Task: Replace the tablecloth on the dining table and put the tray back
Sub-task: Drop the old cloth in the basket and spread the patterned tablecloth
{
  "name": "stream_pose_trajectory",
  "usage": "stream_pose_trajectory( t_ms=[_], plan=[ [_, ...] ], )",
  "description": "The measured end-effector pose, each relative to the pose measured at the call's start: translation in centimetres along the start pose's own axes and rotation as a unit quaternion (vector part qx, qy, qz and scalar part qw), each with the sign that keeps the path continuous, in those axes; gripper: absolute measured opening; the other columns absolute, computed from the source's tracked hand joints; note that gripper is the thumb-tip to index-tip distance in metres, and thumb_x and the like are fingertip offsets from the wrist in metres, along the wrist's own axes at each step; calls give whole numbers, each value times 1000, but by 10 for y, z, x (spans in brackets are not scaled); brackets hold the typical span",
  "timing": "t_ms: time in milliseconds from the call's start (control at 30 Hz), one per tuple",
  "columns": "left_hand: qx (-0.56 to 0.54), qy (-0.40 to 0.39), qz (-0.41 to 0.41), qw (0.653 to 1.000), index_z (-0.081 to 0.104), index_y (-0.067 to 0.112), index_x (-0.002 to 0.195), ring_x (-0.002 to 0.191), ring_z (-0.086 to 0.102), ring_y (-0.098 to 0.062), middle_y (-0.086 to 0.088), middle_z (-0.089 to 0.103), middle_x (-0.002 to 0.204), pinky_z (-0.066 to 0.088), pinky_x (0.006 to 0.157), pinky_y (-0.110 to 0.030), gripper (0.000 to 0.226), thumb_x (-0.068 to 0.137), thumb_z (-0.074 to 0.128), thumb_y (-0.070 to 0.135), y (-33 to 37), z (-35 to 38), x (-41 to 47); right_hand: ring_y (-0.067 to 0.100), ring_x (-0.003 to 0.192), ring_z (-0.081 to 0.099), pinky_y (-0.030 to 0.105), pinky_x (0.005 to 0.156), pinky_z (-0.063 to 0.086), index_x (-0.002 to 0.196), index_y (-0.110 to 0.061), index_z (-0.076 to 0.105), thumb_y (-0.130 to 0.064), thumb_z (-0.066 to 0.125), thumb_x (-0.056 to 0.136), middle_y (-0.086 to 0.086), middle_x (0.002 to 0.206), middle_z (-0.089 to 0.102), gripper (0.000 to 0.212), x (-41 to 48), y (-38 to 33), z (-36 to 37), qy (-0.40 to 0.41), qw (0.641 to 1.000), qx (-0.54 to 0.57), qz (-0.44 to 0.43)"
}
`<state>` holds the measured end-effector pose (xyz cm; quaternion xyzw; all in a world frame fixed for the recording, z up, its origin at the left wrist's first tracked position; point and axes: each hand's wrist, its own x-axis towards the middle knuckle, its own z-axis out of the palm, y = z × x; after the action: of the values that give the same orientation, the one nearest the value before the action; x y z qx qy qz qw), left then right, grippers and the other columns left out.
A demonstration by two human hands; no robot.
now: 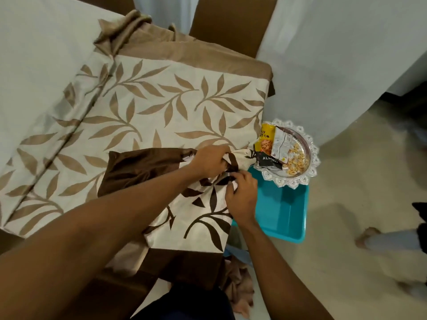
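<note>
A cream tablecloth with tan leaves and a tan border (147, 107) lies spread over the dining table. On top of it, near the right edge, sits a bunched cream cloth with dark brown leaves and a dark brown border (203, 218). My left hand (211, 161) grips a gathered fold of this dark-leaf cloth. My right hand (242, 195) pinches the same cloth just below. A round silver tray (307, 167) with nut packets and loose nuts rests beside the table on a turquoise bin (286, 215).
A brown chair back (233, 21) stands at the table's far side. A white curtain (346, 54) hangs to the right. Another person's bare foot (367, 236) is on the floor at right. Crumpled tan fabric (238, 289) hangs near my body.
</note>
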<state>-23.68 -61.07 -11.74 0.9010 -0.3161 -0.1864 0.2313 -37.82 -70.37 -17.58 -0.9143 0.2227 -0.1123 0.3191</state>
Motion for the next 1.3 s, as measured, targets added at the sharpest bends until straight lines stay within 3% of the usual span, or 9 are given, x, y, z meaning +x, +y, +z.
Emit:
stream_pose_trajectory(
  t_ms=[133,400,500,600,733,867,1033,1133,1300],
  plan=[
    [-390,39,-194,899,71,9,104,108,65,-29,-12,71,113,50,101,-45,26,84,56,16,-6,-37,31,21,102,48,34,82,48,115,-13,67,-15,62,91,5,119,61,25,3,1,0,-11,999,-38,-20],
    [-456,107,-250,847,63,18,86,90,65,-21,-2,69,89,55,79,-28,18,89,57,1,-26,-72,51,19,92,50,35,71,51,104,-16,68,-19,62,92,2,105,62,14,10,-1,2,9,998,-57,-13],
    [-323,63,-222,918,58,17,103,93,60,-18,-1,63,101,50,76,-28,18,87,63,13,-25,-64,52,16,92,50,31,69,49,102,-18,69,-19,64,92,-2,102,61,11,21,-1,-2,-3,1000,-25,-3],
    [-42,26,-166,985,45,25,134,129,46,-29,-7,49,139,44,103,-51,61,78,67,34,-23,-46,48,16,99,53,30,79,48,108,-16,70,-16,65,92,0,107,62,17,36,2,-6,18,999,38,28],
    [191,77,-22,978,24,29,151,153,2,-36,-14,10,165,12,116,-67,93,73,65,60,8,-33,57,17,113,52,30,95,43,118,-15,67,-15,66,92,1,121,60,26,65,4,-11,50,989,88,104],
    [283,-13,67,957,25,30,153,152,12,-34,-11,19,163,10,116,-66,84,81,55,60,40,-10,80,23,108,56,45,93,51,118,-13,64,-8,62,91,4,117,62,28,81,6,0,31,988,102,111],
    [327,-66,67,940,38,22,144,128,46,-33,-12,48,139,37,101,-55,63,89,51,49,57,7,108,19,119,57,40,105,48,136,-20,55,6,44,91,-2,129,61,53,93,8,-2,2,878,379,292],
    [329,-74,91,937,40,18,139,112,58,-30,-11,58,125,47,82,-42,51,95,54,37,56,10,117,16,121,58,32,94,50,137,-21,51,9,44,91,-2,134,61,55,103,15,-10,-2,818,484,310],
    [135,38,13,990,55,13,112,93,64,-30,-9,67,103,47,72,-38,23,98,48,30,61,-4,135,14,114,56,39,93,47,139,-31,51,-12,50,96,-7,125,61,47,137,26,-27,-7,765,549,337]
  ],
)
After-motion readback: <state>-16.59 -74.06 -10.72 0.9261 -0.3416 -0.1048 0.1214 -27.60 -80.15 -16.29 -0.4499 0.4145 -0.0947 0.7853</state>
